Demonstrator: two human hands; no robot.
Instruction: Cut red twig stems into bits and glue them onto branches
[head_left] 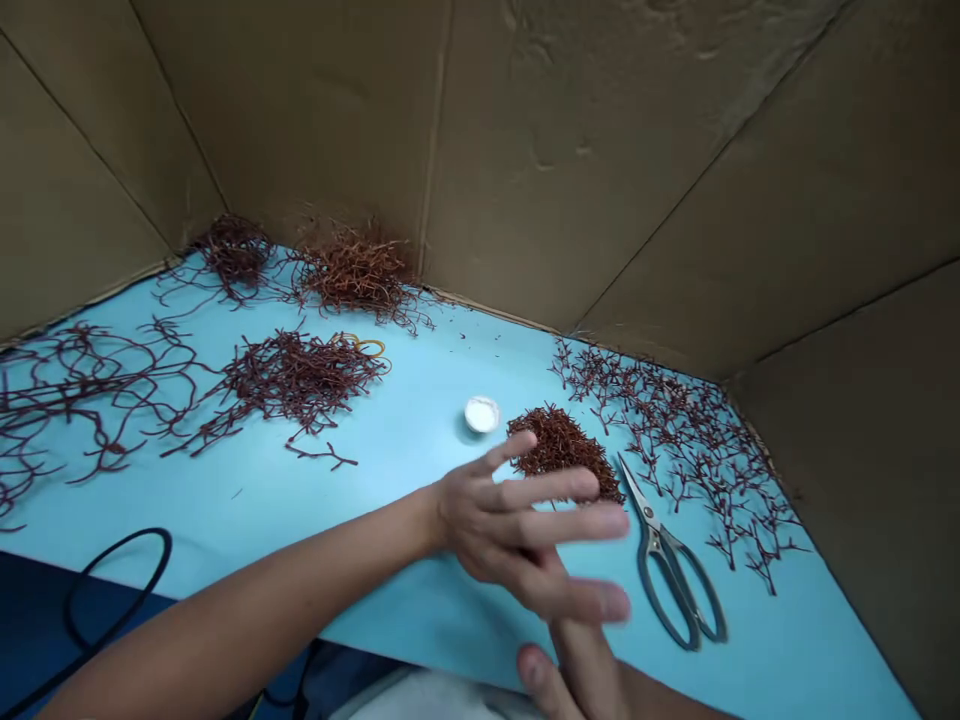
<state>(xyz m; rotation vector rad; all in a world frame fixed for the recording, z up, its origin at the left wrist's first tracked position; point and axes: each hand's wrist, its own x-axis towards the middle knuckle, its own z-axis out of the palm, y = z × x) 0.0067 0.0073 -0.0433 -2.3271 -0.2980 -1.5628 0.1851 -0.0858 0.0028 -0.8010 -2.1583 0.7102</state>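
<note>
Left hand (536, 530): being held empty, fingers apart | right hand (576, 645): being part-hidden below, grip cannot be told | heap of short reddish-brown twigs (566, 442): lying beyond left hand on pale-blue worktop (416, 425) | scattering being risked by low sweep, pricking by pointed grey-handled metal scissors (653, 533)

L grip (510, 530) splayed, R arm (649, 692) part-hidden

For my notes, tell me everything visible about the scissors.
The scissors have pointed, silvery metal-looking blades that look closed, a round pivot and two grey-blue looped handles. They lie flat on the light blue tabletop, tips pointing forward-left, between the brown heap and branched pieces. Only the tabletop is seen touching them.
</note>
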